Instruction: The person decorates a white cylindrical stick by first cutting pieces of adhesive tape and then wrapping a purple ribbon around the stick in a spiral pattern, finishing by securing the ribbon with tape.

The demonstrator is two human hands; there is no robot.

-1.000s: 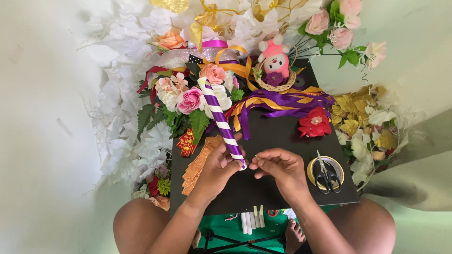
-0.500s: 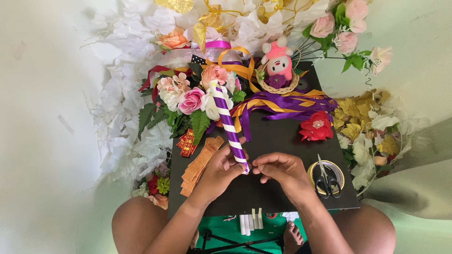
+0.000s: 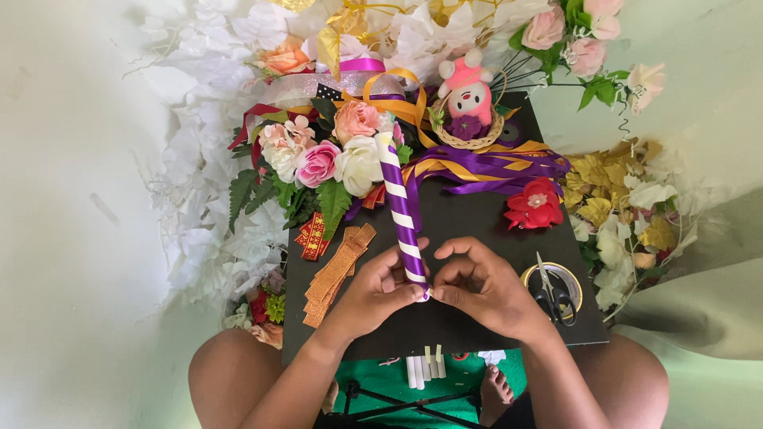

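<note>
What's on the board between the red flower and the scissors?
Nothing: in the head view, only bare black board separates the red flower from the scissors, which rest on a gold-rimmed tape roll.

There is one view only, from a camera on the person's head, looking almost straight down and fairly near. A black board point(image 3: 477, 230) across the lap fills the middle. Both hands point(image 3: 433, 290) meet just below centre; the knees enter at 7 and 5 o'clock. Flowers point(image 3: 326, 159) ring the board from 9 through 12 to 3 o'clock.
</note>
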